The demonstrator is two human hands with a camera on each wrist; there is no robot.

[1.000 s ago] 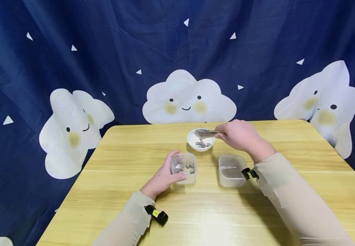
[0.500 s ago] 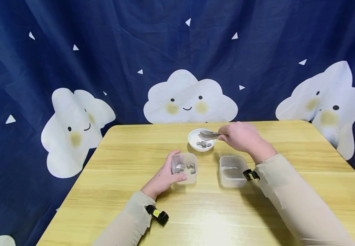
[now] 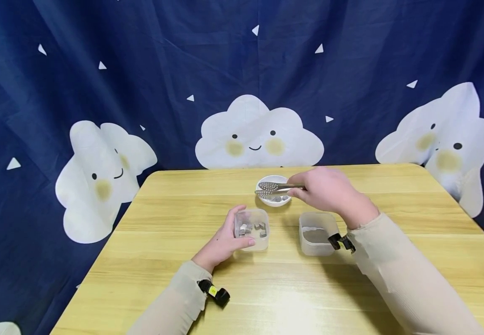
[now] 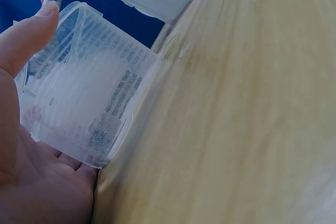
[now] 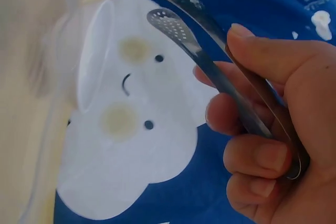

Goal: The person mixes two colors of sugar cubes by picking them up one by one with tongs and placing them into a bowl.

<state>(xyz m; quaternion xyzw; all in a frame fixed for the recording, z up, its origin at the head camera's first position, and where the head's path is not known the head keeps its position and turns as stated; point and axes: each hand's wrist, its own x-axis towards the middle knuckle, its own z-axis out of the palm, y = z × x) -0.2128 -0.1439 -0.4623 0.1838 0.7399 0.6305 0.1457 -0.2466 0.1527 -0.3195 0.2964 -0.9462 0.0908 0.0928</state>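
My right hand (image 3: pixel 323 188) grips metal tongs (image 5: pixel 220 80) with perforated, spoon-shaped tips. In the head view the tips stand apart over the white bowl (image 3: pixel 283 178), which has several grey pieces in it. Nothing shows between the tips in the right wrist view. My left hand (image 3: pixel 225 237) holds a clear plastic container (image 3: pixel 252 215) on the table, thumb on the near rim and fingers round the left side. Several small grey chunks (image 3: pixel 260 226) lie inside it. In the left wrist view this container (image 4: pixel 100 72) appears close up, with the thumb at its rim.
A second clear plastic container (image 3: pixel 317 249) stands on the right, under my right forearm. The wooden table (image 3: pixel 162 200) ends at a dark blue curtain (image 3: pixel 171 60) with cloud prints, just behind the bowl.
The tongs' tips were close together over the bowl; now they have spread apart and shifted a little left. The left hand and its container have stayed in place.
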